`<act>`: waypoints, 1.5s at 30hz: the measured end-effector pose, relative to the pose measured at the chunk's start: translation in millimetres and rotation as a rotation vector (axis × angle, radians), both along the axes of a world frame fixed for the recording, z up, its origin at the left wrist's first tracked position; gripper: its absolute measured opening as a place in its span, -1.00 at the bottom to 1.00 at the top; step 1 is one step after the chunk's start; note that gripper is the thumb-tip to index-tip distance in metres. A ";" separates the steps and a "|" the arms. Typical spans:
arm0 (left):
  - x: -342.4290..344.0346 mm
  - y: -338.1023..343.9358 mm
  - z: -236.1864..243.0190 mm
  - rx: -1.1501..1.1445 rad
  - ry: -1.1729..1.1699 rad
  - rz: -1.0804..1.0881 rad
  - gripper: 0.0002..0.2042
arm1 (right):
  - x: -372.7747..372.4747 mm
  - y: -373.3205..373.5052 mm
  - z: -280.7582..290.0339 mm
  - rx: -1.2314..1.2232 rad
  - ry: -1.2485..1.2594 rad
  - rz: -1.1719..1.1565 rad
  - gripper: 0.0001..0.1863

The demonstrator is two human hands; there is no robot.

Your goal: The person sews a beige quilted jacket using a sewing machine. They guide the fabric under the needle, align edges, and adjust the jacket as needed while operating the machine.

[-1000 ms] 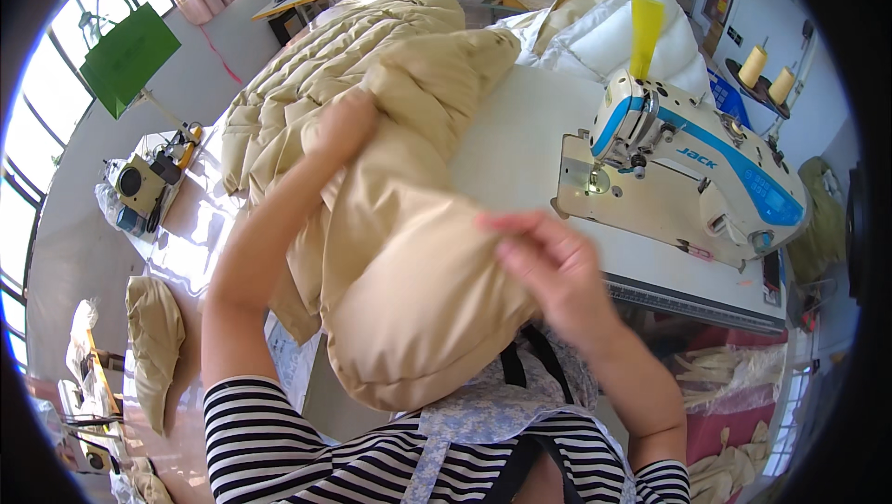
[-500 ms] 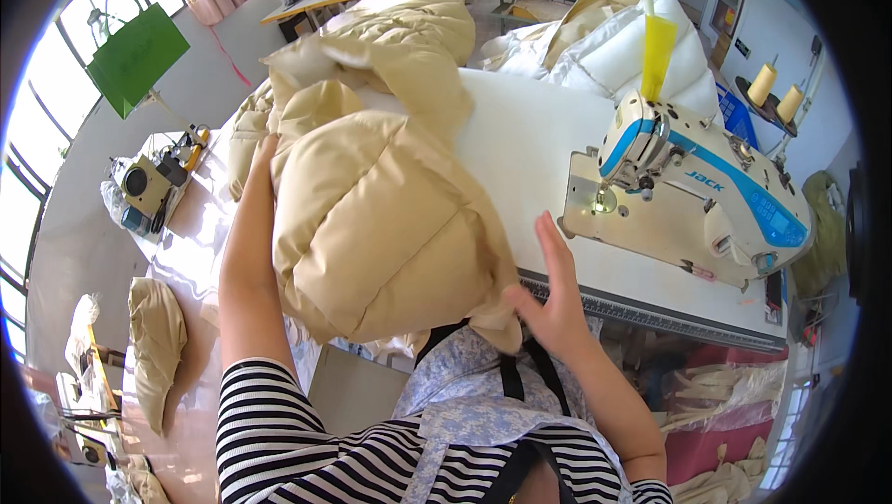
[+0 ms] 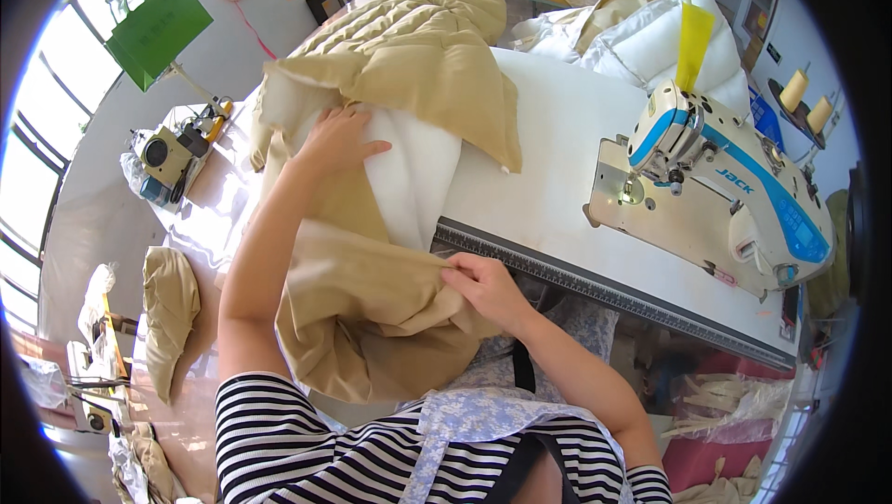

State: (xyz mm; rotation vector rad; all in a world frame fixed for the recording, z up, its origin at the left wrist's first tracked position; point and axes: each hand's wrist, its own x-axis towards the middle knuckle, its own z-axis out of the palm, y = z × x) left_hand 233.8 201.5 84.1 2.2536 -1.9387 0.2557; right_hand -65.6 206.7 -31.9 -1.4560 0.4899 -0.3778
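Note:
A tan quilted garment (image 3: 400, 30) lies over the left part of the white sewing table (image 3: 548, 114), turned back to show white padding (image 3: 413, 179). My left hand (image 3: 339, 142) rests on that exposed part with thumb stretched out, its fingertips near the fold. Lower down, my right hand (image 3: 478, 286) has its fingers closed on the edge of a loose tan panel (image 3: 362, 290) that hangs over the table's front edge. To the right stands a white-and-blue sewing machine (image 3: 725, 179), its needle area apart from the cloth.
A white padded bundle (image 3: 641, 39) lies behind the machine. Thread cones (image 3: 794, 91) stand at the right. At left are a small machine (image 3: 167, 156), a hanging green bag (image 3: 158, 30) and a loose tan piece (image 3: 167, 318). A black ruler (image 3: 595, 290) runs along the table's front edge.
The puffy tan part that was folded toward me now lies farther back, exposing white padding. My left hand has moved onto it. My right hand has gone from open to gripping cloth.

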 end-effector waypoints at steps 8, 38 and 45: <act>39.0 117.1 5.9 0.114 0.422 0.158 -0.48 | -31.4 -0.3 -16.1 -0.567 -0.312 -0.325 -0.94; -232.2 -198.8 -167.9 -0.022 0.241 -0.548 -0.69 | -202.5 55.7 -80.4 0.476 -0.017 -0.454 -0.65; -204.8 -233.0 -171.7 0.038 0.343 -0.382 -0.61 | -194.5 27.1 -73.1 0.346 -0.050 -0.466 -0.68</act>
